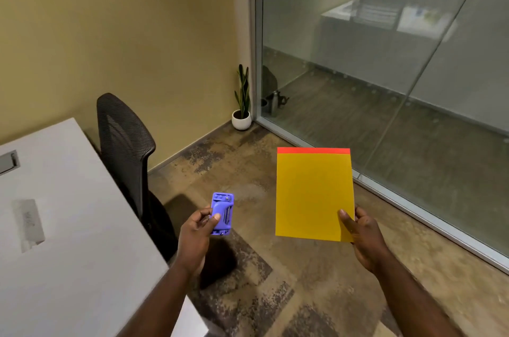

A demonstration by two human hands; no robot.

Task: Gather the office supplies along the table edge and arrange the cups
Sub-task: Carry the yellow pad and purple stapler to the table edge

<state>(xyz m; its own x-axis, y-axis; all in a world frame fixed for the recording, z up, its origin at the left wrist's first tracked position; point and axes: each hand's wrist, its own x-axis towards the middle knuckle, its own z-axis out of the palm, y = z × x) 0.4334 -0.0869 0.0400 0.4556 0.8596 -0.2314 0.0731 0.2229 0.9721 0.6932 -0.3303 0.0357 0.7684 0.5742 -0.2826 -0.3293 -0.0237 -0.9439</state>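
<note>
My left hand [196, 234] grips a small purple stapler-like tool [222, 213], held upright over the floor just right of the white table [77, 226]. My right hand [363, 237] pinches the lower right corner of a yellow pad [312, 193] with a red strip along its top edge, thumb on its face, held out in front of me above the floor. No cups are in view.
A black mesh office chair [124, 149] stands against the table's right edge. A grey cable hatch [8, 161] sits in the tabletop at far left. A potted plant [241, 113] stands in the corner beside a glass wall [385, 75]. Mottled brown floor lies ahead.
</note>
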